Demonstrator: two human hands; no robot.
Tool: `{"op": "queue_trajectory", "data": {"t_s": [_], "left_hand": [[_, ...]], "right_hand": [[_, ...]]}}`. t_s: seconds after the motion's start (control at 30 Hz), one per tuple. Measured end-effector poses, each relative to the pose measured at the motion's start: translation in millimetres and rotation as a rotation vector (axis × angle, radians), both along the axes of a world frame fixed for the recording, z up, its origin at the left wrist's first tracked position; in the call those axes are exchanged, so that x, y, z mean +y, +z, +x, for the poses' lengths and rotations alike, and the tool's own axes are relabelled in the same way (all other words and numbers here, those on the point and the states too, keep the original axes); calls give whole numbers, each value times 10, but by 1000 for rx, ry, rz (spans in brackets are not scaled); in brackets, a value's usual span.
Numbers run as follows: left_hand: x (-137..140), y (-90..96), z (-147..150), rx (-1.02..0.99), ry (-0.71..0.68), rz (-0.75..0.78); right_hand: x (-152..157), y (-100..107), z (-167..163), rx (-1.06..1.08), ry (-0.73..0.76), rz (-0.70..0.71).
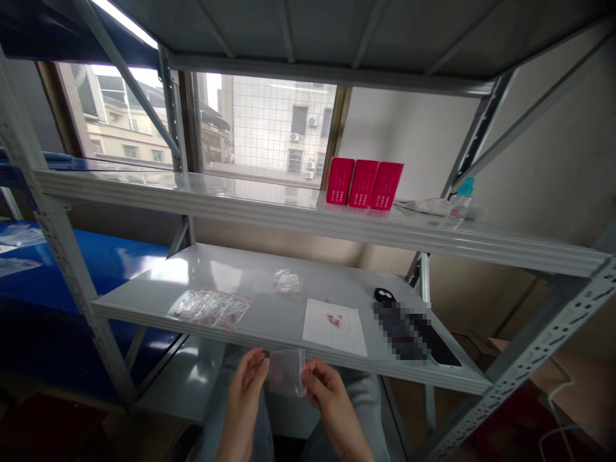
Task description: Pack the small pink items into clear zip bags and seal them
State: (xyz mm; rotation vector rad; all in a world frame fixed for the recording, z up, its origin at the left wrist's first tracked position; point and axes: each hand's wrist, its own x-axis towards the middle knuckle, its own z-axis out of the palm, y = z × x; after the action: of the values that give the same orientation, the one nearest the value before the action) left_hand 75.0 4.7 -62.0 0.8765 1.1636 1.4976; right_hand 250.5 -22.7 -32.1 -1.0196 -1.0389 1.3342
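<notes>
Between my two hands, in front of the lower shelf's edge, hangs a small clear zip bag (287, 373). My left hand (249, 377) pinches its left end, where a bit of pink shows. The fingers of my right hand (321, 384) close on the zip strip at its right end. Several filled zip bags (209, 307) with pink bits inside lie overlapping on the shelf to the left. A white paper sheet (332, 340) bears a few small pink-red pieces (334, 319). Behind it sits a small pile of clear bags (287, 281).
A dark phone-like slab (440, 346) and a blurred-out item lie at the right of the lower shelf (260, 256). On the upper shelf (269, 205) stand three red boxes (363, 184), a cloth (423, 206) and a spray bottle (462, 199). Metal posts (72, 244) frame the sides.
</notes>
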Motion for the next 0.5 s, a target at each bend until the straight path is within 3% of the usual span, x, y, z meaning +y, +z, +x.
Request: {"op": "queue_trajectory", "data": {"t_s": [0.07,0.2,0.33,0.5], "left_hand": [[-57,-2,-4,193,52,91],[-233,158,29,355,-289,236],[-348,373,37,495,-353,382],[-356,407,24,381,-362,280]], "right_hand": [[-20,-1,-11,-63,-22,32],[-83,14,-117,-201,9,135],[-157,35,-248,-317,3,186],[-195,28,-297,-545,-38,226]]}}
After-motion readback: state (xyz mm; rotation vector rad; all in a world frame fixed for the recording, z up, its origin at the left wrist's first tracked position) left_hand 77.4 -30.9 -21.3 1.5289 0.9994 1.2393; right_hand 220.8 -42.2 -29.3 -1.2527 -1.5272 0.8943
